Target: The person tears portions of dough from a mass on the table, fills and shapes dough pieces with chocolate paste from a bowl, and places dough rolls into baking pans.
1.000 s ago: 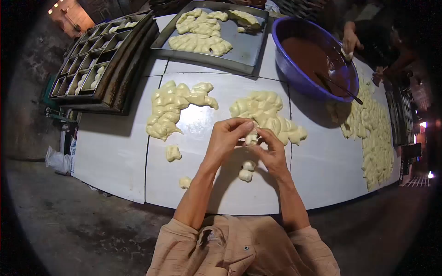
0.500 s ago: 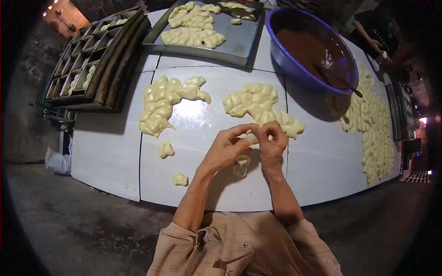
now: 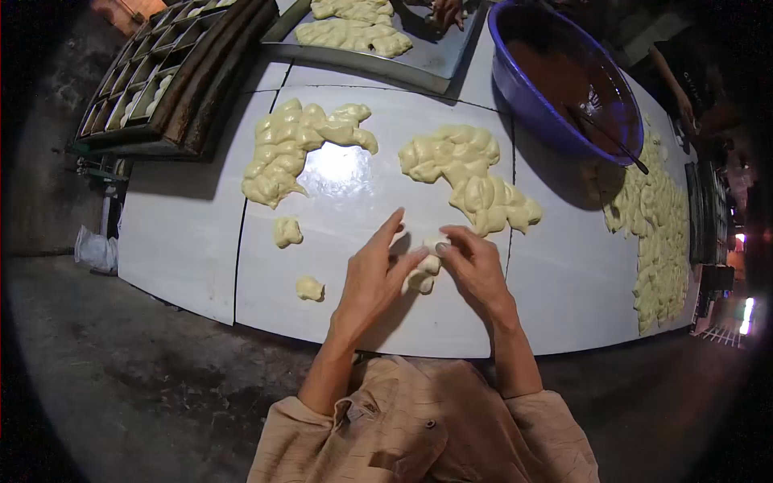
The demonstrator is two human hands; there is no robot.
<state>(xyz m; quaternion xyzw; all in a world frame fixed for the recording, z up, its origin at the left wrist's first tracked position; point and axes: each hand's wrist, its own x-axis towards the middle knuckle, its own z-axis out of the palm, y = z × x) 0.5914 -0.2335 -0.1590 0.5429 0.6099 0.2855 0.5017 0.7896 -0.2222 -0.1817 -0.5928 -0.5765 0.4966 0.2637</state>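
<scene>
My left hand (image 3: 374, 274) is open, thumb and fingers apart, just left of a small cluster of dough on the white table. My right hand (image 3: 481, 270) has its thumb and forefinger on a small pale piece of dough (image 3: 432, 243) at the top of this cluster. Just below lie another dough piece (image 3: 431, 264) and a rounded one (image 3: 419, 282), close together. Two loose dough lumps, one (image 3: 287, 231) above the other (image 3: 309, 288), rest to the left. Beyond my hands spread two bumpy yellowish dough masses, one left (image 3: 278, 157) and one right (image 3: 459, 153).
A blue basin (image 3: 515, 101) of brown liquid, with a long-handled utensil (image 3: 608, 137), stands at the back right. More dough (image 3: 664, 266) covers the table's right side. A metal tray (image 3: 419, 76) with dough and a compartmented rack (image 3: 173, 60) stand behind. Another person's hand (image 3: 447, 12) is over the tray.
My hands have parted from a joint pinch and come down lower to the table. A dough piece now sits by the others there. Another person's hand has appeared over the tray.
</scene>
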